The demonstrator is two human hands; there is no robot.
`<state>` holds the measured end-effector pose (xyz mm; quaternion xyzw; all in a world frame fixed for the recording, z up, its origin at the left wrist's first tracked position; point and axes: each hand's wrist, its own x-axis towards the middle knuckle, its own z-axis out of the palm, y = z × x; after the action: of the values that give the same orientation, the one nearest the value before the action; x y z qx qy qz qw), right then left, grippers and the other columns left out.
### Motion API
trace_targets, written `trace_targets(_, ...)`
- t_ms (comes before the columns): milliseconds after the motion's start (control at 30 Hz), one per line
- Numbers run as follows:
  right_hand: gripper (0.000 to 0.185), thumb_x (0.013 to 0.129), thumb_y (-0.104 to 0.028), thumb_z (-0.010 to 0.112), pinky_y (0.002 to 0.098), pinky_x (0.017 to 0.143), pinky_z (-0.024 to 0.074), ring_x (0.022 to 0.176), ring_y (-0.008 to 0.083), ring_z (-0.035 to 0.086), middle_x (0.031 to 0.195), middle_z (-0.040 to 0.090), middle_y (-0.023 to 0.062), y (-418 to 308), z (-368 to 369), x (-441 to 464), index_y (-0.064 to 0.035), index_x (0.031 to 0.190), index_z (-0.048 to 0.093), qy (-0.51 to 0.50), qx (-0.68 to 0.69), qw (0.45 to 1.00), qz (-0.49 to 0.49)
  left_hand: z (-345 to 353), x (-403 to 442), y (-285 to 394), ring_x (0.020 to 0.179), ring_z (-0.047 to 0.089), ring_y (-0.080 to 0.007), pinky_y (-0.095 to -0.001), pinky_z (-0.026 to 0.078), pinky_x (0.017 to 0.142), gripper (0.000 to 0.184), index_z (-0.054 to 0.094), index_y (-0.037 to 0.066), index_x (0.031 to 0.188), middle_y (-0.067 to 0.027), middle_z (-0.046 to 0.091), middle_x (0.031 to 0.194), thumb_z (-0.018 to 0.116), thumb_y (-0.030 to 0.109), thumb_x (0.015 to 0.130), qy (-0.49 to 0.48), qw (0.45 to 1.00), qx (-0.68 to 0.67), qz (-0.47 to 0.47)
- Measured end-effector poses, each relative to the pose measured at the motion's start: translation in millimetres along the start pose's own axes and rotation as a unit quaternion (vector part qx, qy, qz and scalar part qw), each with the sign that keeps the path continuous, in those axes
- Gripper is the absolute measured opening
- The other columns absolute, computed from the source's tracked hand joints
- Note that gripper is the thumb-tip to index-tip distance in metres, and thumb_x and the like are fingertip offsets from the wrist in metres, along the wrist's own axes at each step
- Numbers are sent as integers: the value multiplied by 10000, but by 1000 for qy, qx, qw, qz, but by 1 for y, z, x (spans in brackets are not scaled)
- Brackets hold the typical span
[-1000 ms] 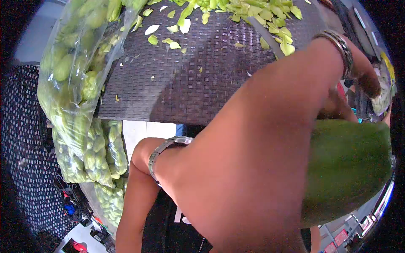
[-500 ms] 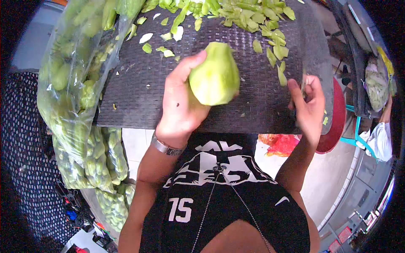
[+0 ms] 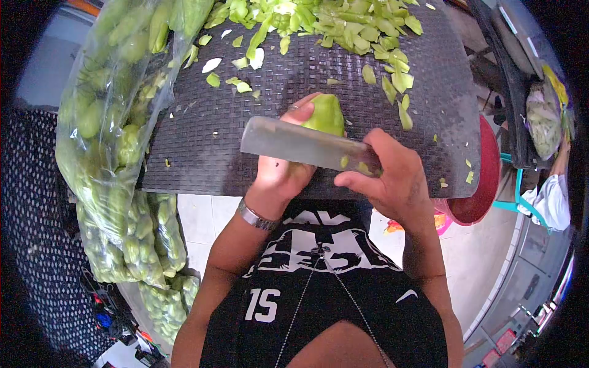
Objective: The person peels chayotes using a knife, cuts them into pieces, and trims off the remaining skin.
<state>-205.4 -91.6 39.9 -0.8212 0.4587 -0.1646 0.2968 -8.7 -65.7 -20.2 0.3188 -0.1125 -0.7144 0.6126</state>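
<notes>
The dark woven surface (image 3: 202,138) is flanked by a clear bag (image 3: 110,202) of green vegetables (image 3: 90,118). Near the front edge, a broad knife (image 3: 294,141) is gripped by the right hand (image 3: 396,178), and a pale green vegetable (image 3: 327,115) is clasped by the left hand (image 3: 281,176) behind it (whether knife and vegetable touch cannot be told). Peelings (image 3: 368,30) are strewn beyond. Shallow strokes are best made, with the left hand held clear of the knife's path

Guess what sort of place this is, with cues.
Likely a market stall or vegetable prep spot: bagged green vegetables, peelings strewn across a woven-textured table, and a broad blade in the right hand.
</notes>
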Motion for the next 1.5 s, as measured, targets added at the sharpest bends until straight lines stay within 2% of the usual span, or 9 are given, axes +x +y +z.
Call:
trace_targets(333, 721, 767, -742, 723, 498, 613, 571, 723, 403, 711, 834, 654, 148, -2, 17, 4, -60, 959, 589, 2, -61, 997, -43, 15, -7, 3, 939, 721, -290, -446, 588, 892, 509, 623, 29, 1273, -171, 719, 1067, 625, 439, 972, 20, 996, -61, -65)
trace_targets(733, 603, 766, -565, 831, 433, 553, 507, 653, 356, 657, 742, 588, 134, 1, 24, 7, -48, 876, 542, 54, -68, 992, -92, 20, -14, 4, 1163, 674, -305, -444, 542, 1028, 567, 607, 31, 1333, -179, 672, 1293, 627, 456, 958, 48, 998, -6, -33)
trace_targets(867, 576, 829, -528, 807, 452, 585, 489, 654, 400, 630, 712, 564, 189, 11, 17, 13, -15, 851, 545, 48, -49, 996, -54, 6, -8, 4, 1011, 705, -331, -433, 602, 804, 541, 608, 25, 1322, -164, 698, 1203, 595, 440, 975, 64, 997, -24, -46)
trace_targets(967, 636, 876, -623, 725, 485, 575, 495, 678, 396, 679, 700, 609, 238, 43, 1, 30, -2, 846, 592, 32, -29, 987, 157, 8, -21, 12, 896, 717, -336, -408, 588, 616, 526, 602, 30, 1340, -153, 708, 1145, 545, 426, 998, 35, 997, -5, -75)
trace_targets(1067, 503, 968, -446, 707, 500, 600, 475, 650, 407, 635, 705, 583, 280, 76, -5, 34, 12, 799, 586, 87, -22, 991, 100, 8, -20, 15, 858, 716, -308, -411, 592, 686, 501, 622, 38, 1300, -126, 717, 1083, 571, 422, 982, 64, 994, -30, -82)
trace_targets(1233, 631, 920, -613, 676, 524, 675, 512, 792, 504, 671, 774, 641, 298, 5, -11, 20, 8, 903, 566, -94, 43, 986, 132, -8, -9, 5, 970, 710, -309, -449, 596, 750, 499, 604, 55, 1330, -129, 703, 1153, 559, 419, 992, 70, 994, -85, -20)
trace_targets(1267, 495, 931, -457, 733, 453, 622, 474, 669, 377, 613, 728, 579, 240, 7, 4, 13, -5, 910, 532, -56, 56, 996, 38, -11, -7, 1, 1002, 707, -312, -463, 597, 782, 497, 600, 58, 1337, -133, 699, 1172, 555, 418, 996, 76, 992, -102, -1)
trace_targets(1400, 601, 890, -577, 721, 491, 646, 523, 731, 443, 662, 778, 631, 231, -3, 15, 12, -5, 893, 538, -1, 22, 999, -47, 4, -19, 1, 1139, 667, -314, -489, 536, 999, 426, 605, 46, 1303, -152, 678, 1246, 584, 342, 998, 125, 988, -84, 47)
trace_targets(1500, 646, 876, -634, 706, 505, 661, 554, 752, 441, 690, 798, 659, 224, -3, 13, 13, -9, 887, 545, 4, -7, 998, -57, -3, -13, 4, 1128, 668, -294, -472, 544, 985, 412, 608, 42, 1284, -144, 679, 1232, 634, 314, 975, 73, 994, -82, -3)
